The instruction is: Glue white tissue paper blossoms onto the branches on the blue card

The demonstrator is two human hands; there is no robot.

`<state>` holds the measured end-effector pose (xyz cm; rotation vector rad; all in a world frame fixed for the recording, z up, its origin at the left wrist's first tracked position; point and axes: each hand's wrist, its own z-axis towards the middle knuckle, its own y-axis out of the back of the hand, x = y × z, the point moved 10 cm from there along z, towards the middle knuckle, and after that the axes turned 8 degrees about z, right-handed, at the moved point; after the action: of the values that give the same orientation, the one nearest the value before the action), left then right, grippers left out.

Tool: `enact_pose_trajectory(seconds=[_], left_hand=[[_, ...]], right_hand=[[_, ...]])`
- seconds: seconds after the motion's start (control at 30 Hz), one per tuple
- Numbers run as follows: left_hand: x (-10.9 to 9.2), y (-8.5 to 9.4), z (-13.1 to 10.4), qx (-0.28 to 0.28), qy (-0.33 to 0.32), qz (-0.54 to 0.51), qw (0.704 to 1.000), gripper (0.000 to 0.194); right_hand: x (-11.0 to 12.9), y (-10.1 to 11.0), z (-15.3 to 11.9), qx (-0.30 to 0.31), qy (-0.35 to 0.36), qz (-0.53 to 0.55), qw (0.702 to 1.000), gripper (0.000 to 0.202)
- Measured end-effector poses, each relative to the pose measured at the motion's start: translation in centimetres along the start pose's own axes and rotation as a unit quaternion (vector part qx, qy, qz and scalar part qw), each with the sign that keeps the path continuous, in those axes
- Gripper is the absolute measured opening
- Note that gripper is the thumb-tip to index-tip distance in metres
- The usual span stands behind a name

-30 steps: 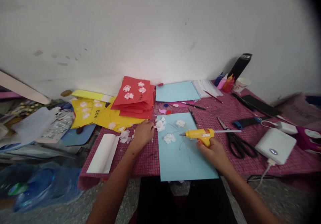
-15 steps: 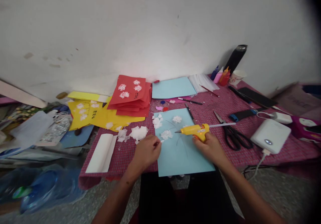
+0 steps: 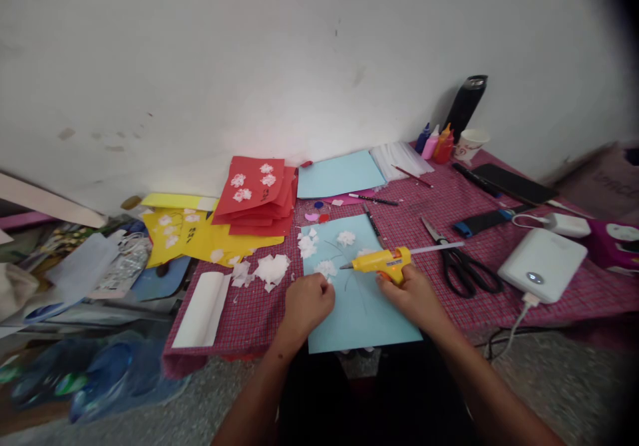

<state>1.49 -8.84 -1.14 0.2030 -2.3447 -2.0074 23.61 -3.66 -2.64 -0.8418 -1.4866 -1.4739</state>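
Note:
My right hand grips a yellow hot glue gun with a clear glue stick poking out of its back. The gun's nozzle points left, over the light blue sheet. My left hand is closed above the sheet's left edge, its fingertips turned away, so what they hold is hidden. Just beyond it lies a white paper flower, close to the nozzle. Another flower sits higher among thin drawn stems, and white paper pieces lie at the sheet's upper left corner.
White paper scraps and a folded white paper lie left. Red cards and yellow cards are stacked behind. Black scissors, a white power bank, paint bottles, a paper cup and a black flask stand right.
My left hand has moved right, further over the blue sheet and near the lower flower. The glue gun stays in my right hand, its nozzle still over the sheet. The view has shifted slightly.

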Motion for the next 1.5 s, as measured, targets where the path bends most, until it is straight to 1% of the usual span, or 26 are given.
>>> enact_pose_trajectory(seconds=[0.1, 0.2, 0.37, 0.57, 0.77, 0.93, 1.1, 1.23, 1.33, 1.43, 1.5], left_hand=[[0.0, 0.0, 0.6, 0.008, 0.004, 0.004, 1.0, 0.03], [0.1, 0.0, 0.9, 0.009, 0.006, 0.011, 1.0, 0.036], [0.5, -0.2, 0.6, 0.004, 0.006, 0.014, 1.0, 0.046], [1.3, -0.4, 0.3, -0.001, 0.033, 0.024, 0.999, 0.048], [1.2, -0.4, 0.6, 0.011, 0.029, 0.03, 0.999, 0.05], [1.2, -0.3, 0.9, 0.021, 0.026, 0.035, 0.999, 0.049], [1.1, -0.3, 1.2, 0.02, 0.016, 0.027, 0.999, 0.049], [1.6, -0.4, 0.9, 0.022, 0.011, 0.002, 1.0, 0.046], [2.0, 0.2, 0.3, -0.009, -0.002, -0.018, 1.0, 0.037], [1.8, 0.9, -0.8, -0.05, -0.042, -0.046, 0.997, 0.023], [1.3, 0.9, -1.4, -0.058, -0.073, -0.058, 0.994, 0.021]], right_hand=[[0.0, 0.0, 0.0, 0.0, 0.007, 0.023, 1.0, 0.029], [0.0, 0.1, 0.0, -0.002, 0.01, 0.03, 1.0, 0.029], [0.1, 0.0, 0.0, 0.007, 0.003, 0.039, 0.999, 0.027], [0.3, 0.0, -0.1, 0.008, 0.003, 0.038, 0.999, 0.028], [0.0, 0.1, -0.1, -0.001, 0.0, 0.032, 0.999, 0.029], [-0.7, -0.3, -0.1, 0.008, -0.002, 0.032, 0.999, 0.029], [-0.7, -0.6, -0.1, 0.019, 0.012, 0.026, 0.999, 0.028], [-0.5, -0.4, -0.1, 0.013, 0.013, 0.002, 1.0, 0.03], [-0.3, -0.3, -0.1, 0.008, 0.005, -0.014, 1.0, 0.031], [-0.1, -0.1, -0.1, -0.004, -0.002, -0.025, 1.0, 0.03], [0.0, 0.0, -0.2, -0.01, -0.001, -0.025, 1.0, 0.03]])
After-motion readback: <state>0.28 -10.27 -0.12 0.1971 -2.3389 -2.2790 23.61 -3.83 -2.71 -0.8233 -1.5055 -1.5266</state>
